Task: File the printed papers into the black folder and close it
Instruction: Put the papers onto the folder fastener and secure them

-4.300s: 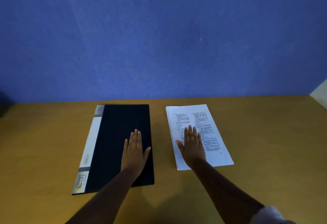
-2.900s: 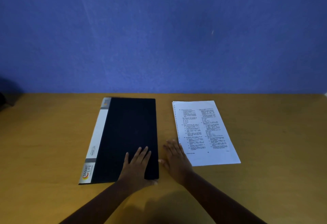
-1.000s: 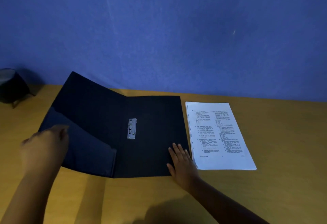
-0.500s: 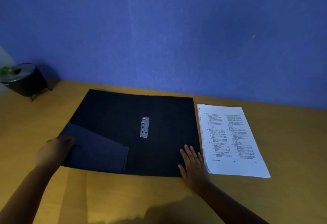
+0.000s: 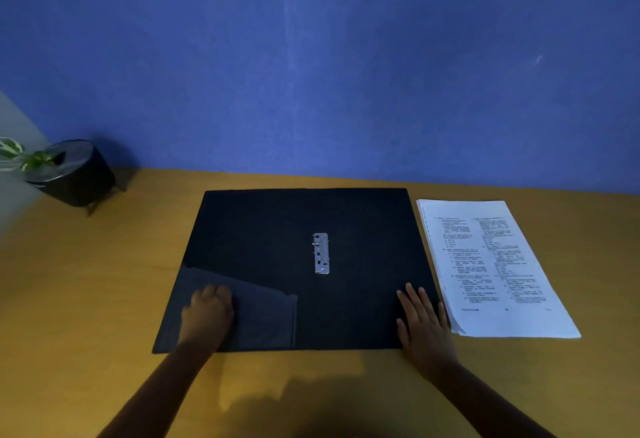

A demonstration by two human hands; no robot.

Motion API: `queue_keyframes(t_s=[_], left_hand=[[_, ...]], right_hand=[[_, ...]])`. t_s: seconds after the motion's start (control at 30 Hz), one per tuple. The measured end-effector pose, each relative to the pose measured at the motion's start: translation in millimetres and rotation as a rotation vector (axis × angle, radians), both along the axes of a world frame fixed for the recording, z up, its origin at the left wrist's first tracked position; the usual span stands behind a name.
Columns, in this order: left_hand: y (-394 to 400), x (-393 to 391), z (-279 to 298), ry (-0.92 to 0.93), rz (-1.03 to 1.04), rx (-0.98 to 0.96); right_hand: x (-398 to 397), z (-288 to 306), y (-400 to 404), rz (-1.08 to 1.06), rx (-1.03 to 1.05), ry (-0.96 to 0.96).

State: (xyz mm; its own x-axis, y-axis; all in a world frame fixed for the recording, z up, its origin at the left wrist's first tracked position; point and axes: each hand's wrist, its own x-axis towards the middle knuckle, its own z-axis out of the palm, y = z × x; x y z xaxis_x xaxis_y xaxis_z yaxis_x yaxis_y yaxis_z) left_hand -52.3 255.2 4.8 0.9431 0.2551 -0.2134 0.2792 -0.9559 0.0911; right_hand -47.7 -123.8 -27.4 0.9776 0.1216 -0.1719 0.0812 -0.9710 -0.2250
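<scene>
- Head view: the black folder (image 5: 298,264) lies fully open and flat on the wooden table (image 5: 86,299), both covers spread, its far edge near the blue wall (image 5: 311,57).
- A metal fastener clip (image 5: 321,253) sits at the folder's centre fold, lengthwise along the spine.
- A slanted inner pocket (image 5: 256,316) occupies the near corner of the left cover.
- The left hand (image 5: 207,313) rests on that pocket, fingers curled under; it is blurred, and whether it pinches anything cannot be told.
- The right hand (image 5: 420,323) lies palm down on the near right corner of the folder, fingers spread and extended, gripping nothing.
- The printed papers (image 5: 491,264), a stack with text in two columns, lie on the table just beside the folder's right edge, outside the folder; whether the stack touches the folder cannot be told.
- A black pot (image 5: 74,174) with a green plant (image 5: 20,157) stands at the far left of the table, well apart from the folder.
</scene>
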Motion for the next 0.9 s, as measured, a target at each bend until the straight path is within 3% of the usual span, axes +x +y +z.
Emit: queue_keyframes(t_s=[0.4, 0.67, 0.9], left_hand=[[-42, 26, -18, -0.140, -0.250, -0.119], [-40, 14, -20, -0.195, -0.276, -0.077], [-38, 11, -21, -0.197, -0.284, -0.056]], right_hand=[[19, 32, 48, -0.154, 0.061, -0.024], [74, 40, 110, -0.312, 0.373, 0.286], [105, 47, 133, -0.301, 0.252, 0.404]])
